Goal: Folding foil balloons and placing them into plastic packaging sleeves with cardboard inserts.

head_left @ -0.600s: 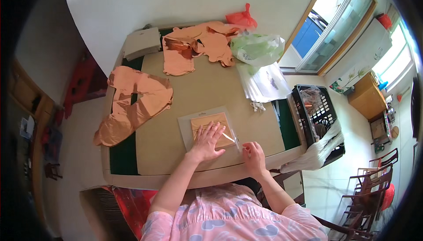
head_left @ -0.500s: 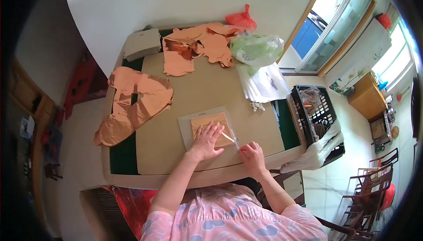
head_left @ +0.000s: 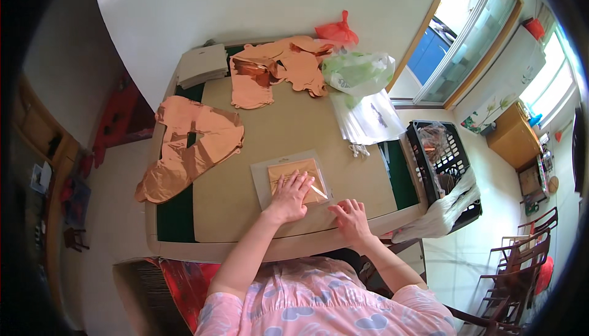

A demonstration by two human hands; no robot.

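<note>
Your left grip (head_left: 291,200) lies open and palm down, fingers spread over the folded copper foil square (head_left: 288,168), covering its lower part. That square sits in a flat package with a pale backing (head_left: 260,179), set slightly askew near the front of the worktop (head_left: 282,130), about midway across. A white strip (head_left: 319,192) shows at the square's lower right, just beside your left fingertips. Your right grip (head_left: 350,216) is just beyond the package's lower right corner, its fingers partly bent; you cannot tell from here whether it has hold of the edge. Around you, a large copper foil shape (head_left: 202,142) lies to the left, reaching over the dark green strip (head_left: 175,220), and a crumpled pile of copper foil (head_left: 250,93) lies along the back. Behind these, at the back left corner, is a stack of greyish cards (head_left: 202,66). At the back right, a white and green plastic bag (head_left: 361,71) rests on the far end of a pile of whitish sleeves (head_left: 371,118), with a knotted red bag (head_left: 338,29) behind it. Beyond your right side stands a black crate (head_left: 453,146), white material (head_left: 438,216) draped over its near end.
</note>
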